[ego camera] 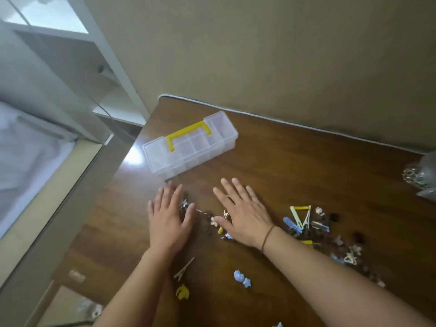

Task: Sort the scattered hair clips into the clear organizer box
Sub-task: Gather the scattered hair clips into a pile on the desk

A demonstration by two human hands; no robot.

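While the organizer box (190,145) sits lid-closed, left hand (168,219) and right hand (243,214) lie flat, fingers spread, over scattered hair clips (304,223).

Under our right hand (243,218) and left hand (168,220) some hair clips (225,214) are partly covered, so we cannot tell their shapes. The dark clips in the pile (330,239) blur into the brown worktop (306,166). A silvery object (422,178) is cut off by the right edge, and we cannot name it.
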